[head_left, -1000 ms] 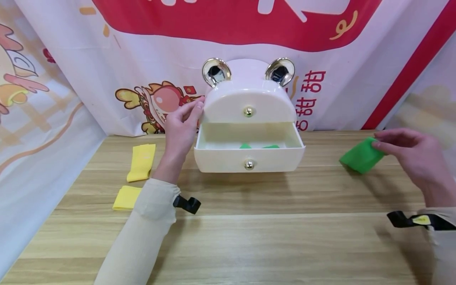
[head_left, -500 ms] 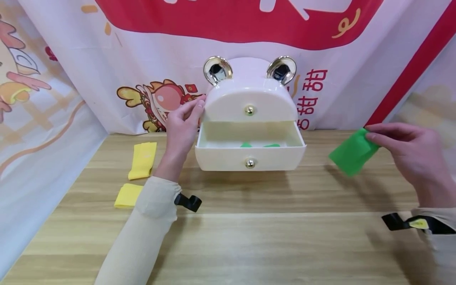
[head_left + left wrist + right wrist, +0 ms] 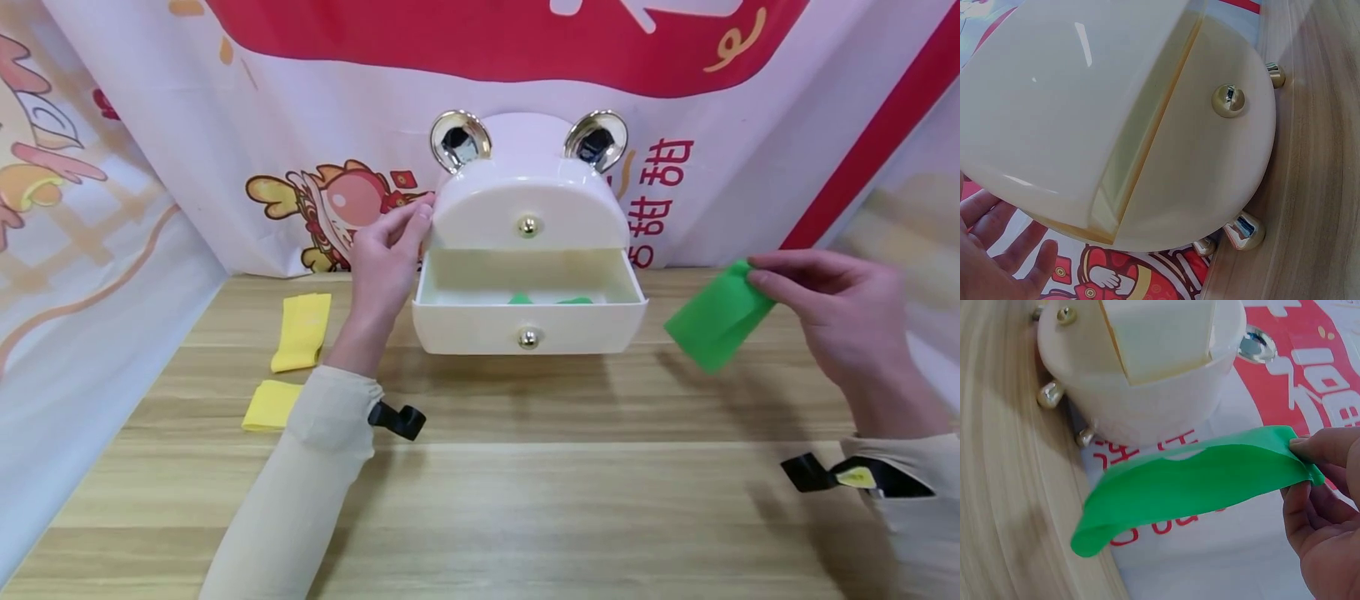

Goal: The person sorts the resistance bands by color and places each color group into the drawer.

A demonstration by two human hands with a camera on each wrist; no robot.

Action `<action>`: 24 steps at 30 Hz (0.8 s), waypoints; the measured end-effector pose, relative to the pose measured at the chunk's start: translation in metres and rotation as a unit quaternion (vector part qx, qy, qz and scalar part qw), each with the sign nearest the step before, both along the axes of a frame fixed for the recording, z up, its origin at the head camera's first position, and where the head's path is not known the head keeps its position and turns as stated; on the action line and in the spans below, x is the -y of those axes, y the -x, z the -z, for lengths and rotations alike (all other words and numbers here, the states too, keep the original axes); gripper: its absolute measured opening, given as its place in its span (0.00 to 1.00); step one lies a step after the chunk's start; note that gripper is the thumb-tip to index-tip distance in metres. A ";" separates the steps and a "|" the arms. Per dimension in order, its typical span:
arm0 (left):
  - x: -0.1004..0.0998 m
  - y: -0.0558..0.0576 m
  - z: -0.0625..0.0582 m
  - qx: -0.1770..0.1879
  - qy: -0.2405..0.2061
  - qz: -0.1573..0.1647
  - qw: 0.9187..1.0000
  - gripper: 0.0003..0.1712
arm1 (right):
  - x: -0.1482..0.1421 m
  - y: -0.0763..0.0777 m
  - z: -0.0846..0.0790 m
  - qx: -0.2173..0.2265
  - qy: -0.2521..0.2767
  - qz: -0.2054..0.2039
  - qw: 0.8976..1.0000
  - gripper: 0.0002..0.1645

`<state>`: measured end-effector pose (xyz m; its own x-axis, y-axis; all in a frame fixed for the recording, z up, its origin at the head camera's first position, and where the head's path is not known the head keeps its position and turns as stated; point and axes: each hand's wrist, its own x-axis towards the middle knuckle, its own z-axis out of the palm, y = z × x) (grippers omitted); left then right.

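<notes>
A white storage box (image 3: 528, 185) with a rounded top and gold-rimmed ear-like rounds stands at the back of the table. Its middle drawer (image 3: 487, 329) is pulled out, and two green pieces (image 3: 520, 298) show inside, mostly hidden by the front wall. My left hand (image 3: 386, 267) touches the box's left side; in the left wrist view its fingers (image 3: 1016, 250) lie spread by the edge. To the right, my right hand (image 3: 847, 321) pinches a green resistance band (image 3: 716, 321) by one end, above the table. From the right wrist, this band (image 3: 1191, 481) appears as a flat, wide loop.
Two folded yellow bands (image 3: 302, 332) lie left of the box, the nearer one (image 3: 270, 406) partly behind my left sleeve. Printed cloth (image 3: 337, 100) hangs close behind the box and along both sides. Gold ball feet (image 3: 1244, 231) carry the box on the wooden table (image 3: 570, 508).
My right hand has carried the green band leftward, toward the box, and it has risen a little off the table. My left hand stays at the box's side.
</notes>
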<state>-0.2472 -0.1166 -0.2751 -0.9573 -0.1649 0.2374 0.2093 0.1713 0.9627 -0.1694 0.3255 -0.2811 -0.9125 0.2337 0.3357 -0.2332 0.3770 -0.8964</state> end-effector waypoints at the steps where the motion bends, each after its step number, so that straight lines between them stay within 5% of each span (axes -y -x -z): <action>1: 0.000 0.000 0.000 0.002 0.001 0.000 1.000 0.22 | 0.001 -0.001 -0.001 -0.002 0.005 0.000 1.000 0.21; 5: -0.001 0.000 -0.001 0.004 0.000 -0.001 1.000 0.22 | 0.007 -0.005 -0.005 -0.017 0.017 0.003 1.000 0.22; 13: -0.001 0.001 0.000 -0.004 -0.008 -0.004 1.000 0.22 | 0.024 -0.013 -0.018 -0.073 0.141 -0.033 0.987 0.23; 19: -0.001 0.001 -0.001 -0.001 -0.006 -0.006 1.000 0.22 | 0.038 -0.019 -0.034 -0.071 0.163 -0.023 0.984 0.25; 24: -0.001 0.001 -0.001 -0.002 -0.009 -0.005 1.000 0.22 | 0.049 -0.018 -0.055 -0.087 0.226 -0.048 0.969 0.26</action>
<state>-0.2479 -0.1151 -0.2738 -0.9548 -0.1786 0.2376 0.2108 0.1568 0.9649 -0.1514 0.2763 -0.2260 -0.8761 0.3099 0.3694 -0.4102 -0.0762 -0.9088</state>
